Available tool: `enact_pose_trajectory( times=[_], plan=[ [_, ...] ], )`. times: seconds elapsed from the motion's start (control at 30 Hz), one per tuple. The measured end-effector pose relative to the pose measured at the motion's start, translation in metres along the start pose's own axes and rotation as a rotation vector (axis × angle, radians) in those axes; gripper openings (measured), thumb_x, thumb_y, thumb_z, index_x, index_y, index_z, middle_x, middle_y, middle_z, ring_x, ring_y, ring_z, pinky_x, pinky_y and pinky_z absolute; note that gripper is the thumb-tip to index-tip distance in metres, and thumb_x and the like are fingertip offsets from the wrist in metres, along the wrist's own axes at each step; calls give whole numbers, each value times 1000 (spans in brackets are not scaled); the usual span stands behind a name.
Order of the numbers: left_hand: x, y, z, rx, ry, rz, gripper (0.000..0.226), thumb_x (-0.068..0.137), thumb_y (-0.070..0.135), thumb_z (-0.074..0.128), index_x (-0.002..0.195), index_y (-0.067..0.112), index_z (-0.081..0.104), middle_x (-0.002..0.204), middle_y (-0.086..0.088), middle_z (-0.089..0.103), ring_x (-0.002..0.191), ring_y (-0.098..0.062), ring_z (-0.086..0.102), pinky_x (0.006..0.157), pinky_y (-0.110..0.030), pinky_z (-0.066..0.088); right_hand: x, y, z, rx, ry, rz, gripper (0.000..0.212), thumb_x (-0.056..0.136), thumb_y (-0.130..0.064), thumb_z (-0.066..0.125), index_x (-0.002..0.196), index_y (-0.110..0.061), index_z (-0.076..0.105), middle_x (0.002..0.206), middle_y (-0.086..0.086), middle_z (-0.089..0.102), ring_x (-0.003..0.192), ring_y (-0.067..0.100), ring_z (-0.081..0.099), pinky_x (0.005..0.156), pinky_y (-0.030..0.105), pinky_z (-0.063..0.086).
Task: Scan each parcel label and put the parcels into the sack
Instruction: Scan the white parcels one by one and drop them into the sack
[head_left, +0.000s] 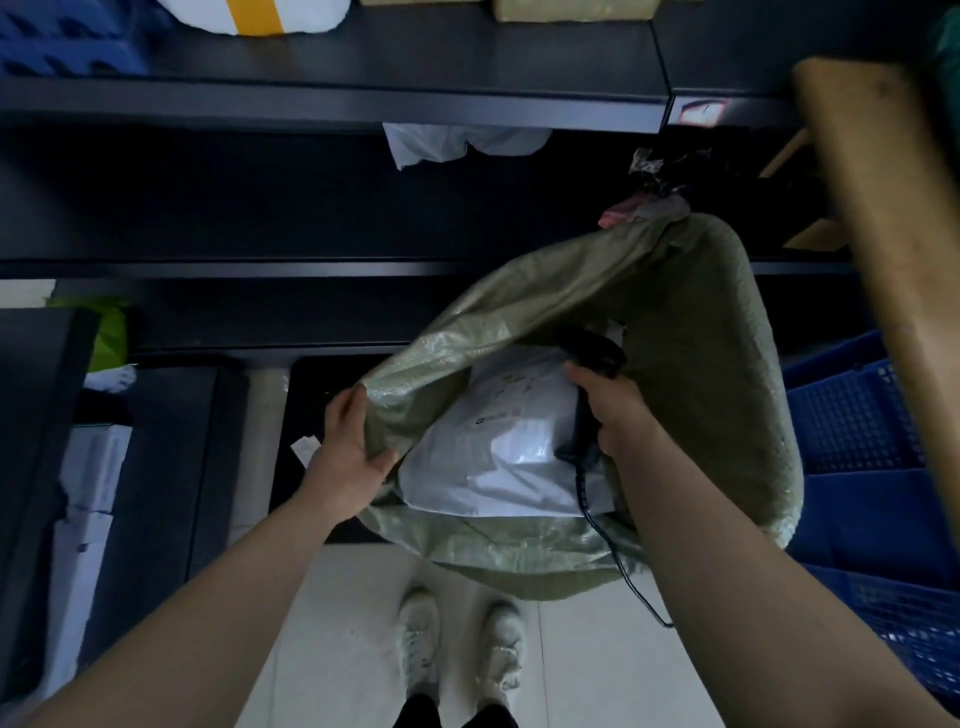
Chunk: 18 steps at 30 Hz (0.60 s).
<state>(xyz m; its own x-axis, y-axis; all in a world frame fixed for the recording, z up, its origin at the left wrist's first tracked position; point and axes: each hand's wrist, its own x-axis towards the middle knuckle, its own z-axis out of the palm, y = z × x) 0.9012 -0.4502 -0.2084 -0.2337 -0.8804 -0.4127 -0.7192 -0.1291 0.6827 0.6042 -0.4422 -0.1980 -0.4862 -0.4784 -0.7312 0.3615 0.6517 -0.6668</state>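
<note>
A green woven sack (717, 374) stands open on the floor in front of me. My left hand (349, 446) grips its near left rim and holds the mouth open. Inside lies a white plastic parcel (498, 447) with a printed label facing up. My right hand (608, 410) holds a black corded barcode scanner (589, 353) over the sack's mouth, just above the parcel's right edge. The scanner's cable (618, 561) hangs down over the sack's front.
Dark metal shelves (363, 98) run across the back, with a white parcel (457, 143) on a lower level and more parcels on top. Blue plastic crates (862, 431) stand to the right. A brown cardboard edge (883, 218) leans at upper right. My shoes (457, 644) are on the tiled floor.
</note>
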Motion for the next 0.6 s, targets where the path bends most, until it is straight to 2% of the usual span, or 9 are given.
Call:
enact_pose_trajectory(
  times=[0.13,0.33,0.47,0.53,0.6],
  plan=[
    [11,3,14,-21,27,-18,84,89,17,66,154,25,13,156,4,6,135,-20,36,101,-22,30,22,26,0,-69,-32,35,61,86,-31,74,136,-4,50,127,16,60,107,33,60,98,47,49],
    [14,0,32,-27,46,-57,87,88,17,68,154,20,11,156,2,6,136,-19,35,104,-19,26,30,60,-6,-198,-92,68,49,92,-28,68,133,-5,55,125,15,62,103,29,60,92,40,52],
    [8,1,36,-4,50,-63,87,87,17,68,154,20,13,156,1,6,135,-22,37,106,-22,27,17,66,-13,-207,-36,3,42,91,-22,68,127,-3,59,102,10,63,93,26,60,80,35,49],
    [3,3,34,16,34,-75,87,88,19,68,154,20,11,156,2,5,134,-23,38,107,-25,29,2,61,-19,-204,-15,-31,33,89,-20,69,116,-1,63,89,9,63,81,25,61,72,35,48],
    [-5,8,28,39,6,-95,86,89,23,66,154,23,9,156,3,4,131,-23,42,104,-26,33,-23,52,-26,-206,-36,-70,25,89,-19,70,109,-7,63,86,6,65,71,18,63,65,32,51]
  ],
)
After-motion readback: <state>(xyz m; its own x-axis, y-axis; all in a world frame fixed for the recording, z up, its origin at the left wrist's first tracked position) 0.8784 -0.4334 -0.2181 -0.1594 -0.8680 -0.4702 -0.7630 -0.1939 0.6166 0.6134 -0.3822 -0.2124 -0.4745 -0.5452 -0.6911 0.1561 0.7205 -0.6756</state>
